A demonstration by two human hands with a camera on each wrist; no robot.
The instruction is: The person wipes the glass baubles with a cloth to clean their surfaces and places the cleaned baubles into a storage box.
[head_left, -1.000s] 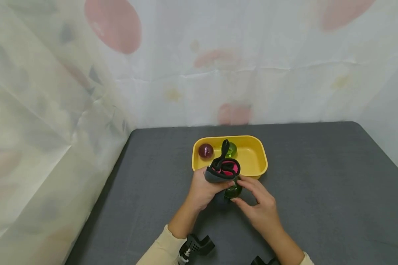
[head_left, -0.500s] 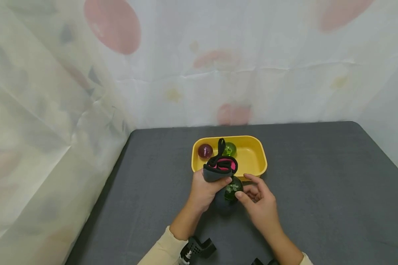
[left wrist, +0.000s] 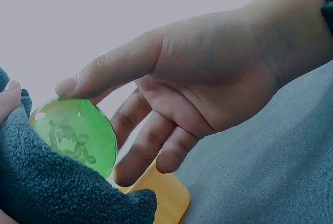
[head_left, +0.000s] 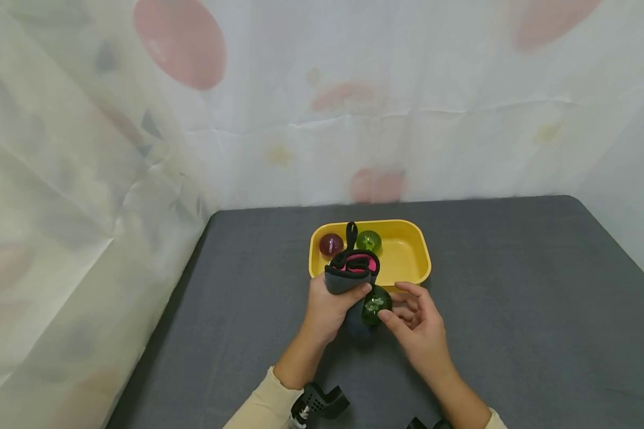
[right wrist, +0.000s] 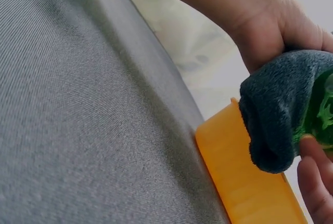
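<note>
My left hand [head_left: 330,304] grips a dark grey fleece cloth [head_left: 349,275] with pink lining and a black loop, just in front of the yellow tray [head_left: 408,265]. A clear green ball [head_left: 376,303] sits against the cloth, and my right hand [head_left: 415,325] pinches it between thumb and fingertips. In the left wrist view the green ball [left wrist: 75,135] presses into the cloth [left wrist: 57,187] under the right thumb. In the right wrist view the cloth [right wrist: 281,115] half covers the ball [right wrist: 322,115]. Inside the tray lie a dark red ball [head_left: 331,243] and a second green ball [head_left: 368,241].
The tray stands mid-table on a grey fabric surface [head_left: 515,298]. White patterned curtains [head_left: 139,149] hang close on the left and at the back. Black wrist-camera mounts [head_left: 319,402] show at the bottom edge.
Both hands have shifted slightly left and away from me with the cloth. The green ball has come out from under the cloth's edge and shows more fully in my right fingers.
</note>
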